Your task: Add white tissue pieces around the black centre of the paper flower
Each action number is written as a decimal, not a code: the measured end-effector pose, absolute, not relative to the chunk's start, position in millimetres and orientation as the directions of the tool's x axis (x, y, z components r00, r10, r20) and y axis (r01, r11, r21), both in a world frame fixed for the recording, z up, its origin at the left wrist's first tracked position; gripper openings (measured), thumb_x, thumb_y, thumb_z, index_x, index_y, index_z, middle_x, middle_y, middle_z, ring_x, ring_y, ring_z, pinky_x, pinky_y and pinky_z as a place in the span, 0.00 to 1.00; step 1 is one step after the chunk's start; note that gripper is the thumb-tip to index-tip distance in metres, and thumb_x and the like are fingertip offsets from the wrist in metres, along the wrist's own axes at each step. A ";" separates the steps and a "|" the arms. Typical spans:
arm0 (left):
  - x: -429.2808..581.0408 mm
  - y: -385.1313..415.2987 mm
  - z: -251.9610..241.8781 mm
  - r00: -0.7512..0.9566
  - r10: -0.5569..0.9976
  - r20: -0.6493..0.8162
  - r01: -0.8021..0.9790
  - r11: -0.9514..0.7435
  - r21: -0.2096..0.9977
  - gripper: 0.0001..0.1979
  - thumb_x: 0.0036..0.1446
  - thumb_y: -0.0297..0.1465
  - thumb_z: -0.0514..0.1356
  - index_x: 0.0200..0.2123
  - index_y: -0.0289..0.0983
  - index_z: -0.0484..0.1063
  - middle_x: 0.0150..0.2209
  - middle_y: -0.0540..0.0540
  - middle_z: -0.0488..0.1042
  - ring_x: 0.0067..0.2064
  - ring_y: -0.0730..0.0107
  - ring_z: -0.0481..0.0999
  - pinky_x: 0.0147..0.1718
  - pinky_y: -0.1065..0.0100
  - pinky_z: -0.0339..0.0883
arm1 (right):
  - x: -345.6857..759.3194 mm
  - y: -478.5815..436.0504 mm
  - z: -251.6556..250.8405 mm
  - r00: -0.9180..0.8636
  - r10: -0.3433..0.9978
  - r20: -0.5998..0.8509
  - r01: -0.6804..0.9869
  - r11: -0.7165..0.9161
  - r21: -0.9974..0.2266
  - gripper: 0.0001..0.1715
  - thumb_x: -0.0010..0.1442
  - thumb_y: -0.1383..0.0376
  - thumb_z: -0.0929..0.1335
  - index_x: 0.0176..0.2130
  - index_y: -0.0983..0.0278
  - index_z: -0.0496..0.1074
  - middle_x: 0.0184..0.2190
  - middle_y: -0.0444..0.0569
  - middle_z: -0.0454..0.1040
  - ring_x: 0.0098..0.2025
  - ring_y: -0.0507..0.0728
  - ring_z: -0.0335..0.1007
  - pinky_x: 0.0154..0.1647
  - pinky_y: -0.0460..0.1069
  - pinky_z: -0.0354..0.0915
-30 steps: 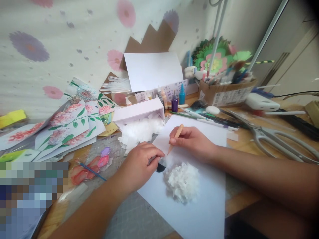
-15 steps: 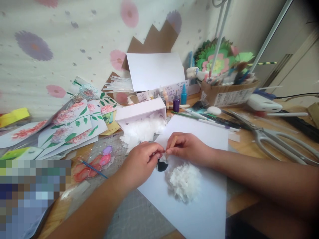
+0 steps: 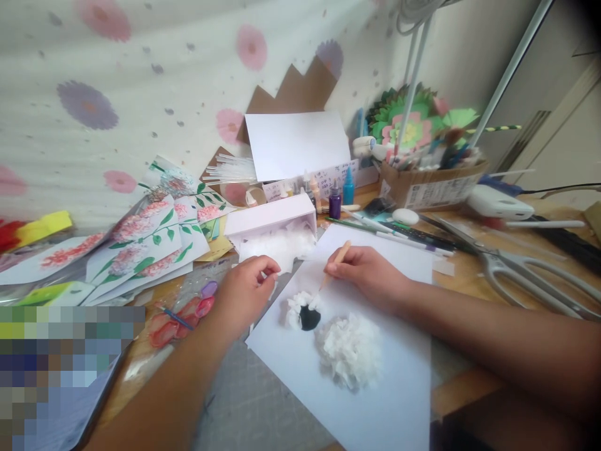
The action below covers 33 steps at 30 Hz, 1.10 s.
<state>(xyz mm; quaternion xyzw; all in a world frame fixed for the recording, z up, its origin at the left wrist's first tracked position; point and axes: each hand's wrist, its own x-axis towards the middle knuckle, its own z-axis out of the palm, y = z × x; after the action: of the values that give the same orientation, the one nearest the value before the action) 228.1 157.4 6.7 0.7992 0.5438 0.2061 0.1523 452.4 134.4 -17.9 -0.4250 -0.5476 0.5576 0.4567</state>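
We can pass over the near end of the white sheet [image 3: 397, 398] and the grey mat [image 3: 253, 394], but a ruffled white ball [image 3: 352, 351] blocks mid-sheet, our right forearm [image 3: 469, 316] bars the right side, and a white box [image 3: 270, 216] stands beyond our left hand [image 3: 246, 288].

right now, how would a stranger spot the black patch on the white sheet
Find the large white sheet in the middle, beneath the right hand. On it lies a full, ruffled white clump; look just up and left of that. The black patch there is partly ringed by white tufts, while the clump shows no black at all.
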 end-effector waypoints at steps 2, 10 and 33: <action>223.2 163.0 5.5 0.335 0.919 0.206 0.831 -0.391 0.395 0.08 0.52 0.34 0.53 0.33 0.40 0.69 0.34 0.50 0.70 0.34 0.68 0.69 0.32 0.67 0.61 | 453.8 135.2 -19.0 -0.197 0.980 0.030 -0.067 0.017 -0.998 0.16 0.49 0.57 0.71 0.28 0.69 0.70 0.26 0.46 0.67 0.29 0.50 0.61 0.32 0.46 0.58; 227.8 165.8 0.4 0.419 0.871 0.256 0.878 -0.460 0.130 0.13 0.49 0.35 0.57 0.40 0.42 0.70 0.40 0.46 0.68 0.44 0.58 0.66 0.42 0.60 0.60 | 451.6 134.9 -19.0 -0.213 0.977 0.024 -0.075 0.009 -0.997 0.15 0.49 0.57 0.71 0.27 0.68 0.70 0.27 0.46 0.67 0.30 0.51 0.62 0.33 0.46 0.57; 221.9 156.0 21.3 0.383 0.924 0.026 0.745 -0.325 0.583 0.06 0.51 0.34 0.54 0.27 0.38 0.65 0.25 0.53 0.67 0.26 0.73 0.64 0.23 0.72 0.55 | 454.1 135.5 -20.5 -0.234 0.970 0.072 -0.153 0.036 -0.988 0.14 0.48 0.59 0.72 0.27 0.68 0.70 0.27 0.46 0.67 0.30 0.50 0.62 0.34 0.46 0.58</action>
<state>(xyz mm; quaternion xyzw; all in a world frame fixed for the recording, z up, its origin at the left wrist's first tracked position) 221.9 156.0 21.3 0.7937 0.5255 0.1805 0.2476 454.1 135.5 -20.5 -0.3839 -0.5315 0.5784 0.4853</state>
